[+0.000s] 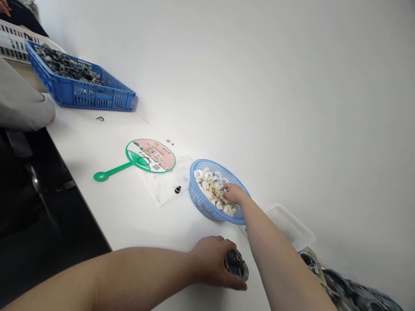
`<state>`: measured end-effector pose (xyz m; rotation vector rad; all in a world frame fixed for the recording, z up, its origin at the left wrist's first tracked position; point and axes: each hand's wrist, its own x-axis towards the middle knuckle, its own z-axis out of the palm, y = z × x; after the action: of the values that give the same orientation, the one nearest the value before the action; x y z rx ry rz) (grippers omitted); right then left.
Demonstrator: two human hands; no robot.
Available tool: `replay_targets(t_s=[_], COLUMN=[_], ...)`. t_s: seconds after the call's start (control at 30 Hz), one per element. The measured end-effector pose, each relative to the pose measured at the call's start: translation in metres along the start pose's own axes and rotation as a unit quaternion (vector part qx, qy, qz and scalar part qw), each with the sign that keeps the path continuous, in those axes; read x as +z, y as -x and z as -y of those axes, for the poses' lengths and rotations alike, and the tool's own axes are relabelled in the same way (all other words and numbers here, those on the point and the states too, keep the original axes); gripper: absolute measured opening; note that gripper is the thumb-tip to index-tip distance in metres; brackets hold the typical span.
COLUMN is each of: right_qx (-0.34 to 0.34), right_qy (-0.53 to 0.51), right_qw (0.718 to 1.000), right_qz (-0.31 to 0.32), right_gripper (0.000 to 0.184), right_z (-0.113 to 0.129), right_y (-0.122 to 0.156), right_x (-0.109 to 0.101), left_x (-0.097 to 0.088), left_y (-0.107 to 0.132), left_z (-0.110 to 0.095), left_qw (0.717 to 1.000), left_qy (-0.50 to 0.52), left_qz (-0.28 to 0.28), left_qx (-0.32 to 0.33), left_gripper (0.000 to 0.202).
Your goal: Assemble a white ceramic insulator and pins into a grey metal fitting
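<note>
Hands (pixel 210 262), two, one in basket (pixel 196 190), one on fitting (pixel 236 264)

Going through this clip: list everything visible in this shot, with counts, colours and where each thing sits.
Slotted plastic crate: one, blue, far table end, holding dark metal parts.
Slotted plastic crate: one, white, behind the blue crate.
White table: one, white, under everything listed here.
Round hand fan: one, green, pink and white, on the table.
Translucent plastic bag: one, whitish, beside the fan.
Small black part: one, black, on the bag.
Round mesh basket: one, light blue, mid-table, holding many white rings.
Clear plastic tray: one, see-through, beyond the basket.
Grey sleeve: one co-worker's, left edge.
Left hand: gripping a dark round metal part.
Right hand: in the basket, among the rings.
</note>
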<state>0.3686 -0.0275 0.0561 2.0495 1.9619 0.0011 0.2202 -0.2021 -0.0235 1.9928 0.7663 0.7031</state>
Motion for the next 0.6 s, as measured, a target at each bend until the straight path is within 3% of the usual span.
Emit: replay_targets(t_s=[0.13, 0.4, 0.5, 0.6], right_qx=[0.008, 0.042, 0.02, 0.021], right_qy=[-0.011, -0.087, -0.139, -0.197], right_qw=[0.999, 0.979, 0.962, 0.934], right_qz=[-0.031, -0.18, -0.235, -0.299], right_gripper=[0.026, 0.018, 0.022, 0.036], right_z=[-0.003, -0.016, -0.02, -0.025], right_y=[0.001, 0.022, 0.045, 0.085], right_x=[-0.001, -0.013, -0.017, -0.013], left_x=[0.0, 0.002, 0.004, 0.009], left_y=[0.001, 0.001, 0.002, 0.003], left_z=[0.001, -0.001, -0.002, -0.001], left_qw=[1.0, 1.0, 1.0, 0.999], left_qy=[-0.001, 0.012, 0.017, 0.028], left_qz=[-0.002, 0.006, 0.001, -0.01], left_qx=[-0.002, -0.011, -0.019, -0.021], left_gripper=[0.078, 0.081, 0.081, 0.084])
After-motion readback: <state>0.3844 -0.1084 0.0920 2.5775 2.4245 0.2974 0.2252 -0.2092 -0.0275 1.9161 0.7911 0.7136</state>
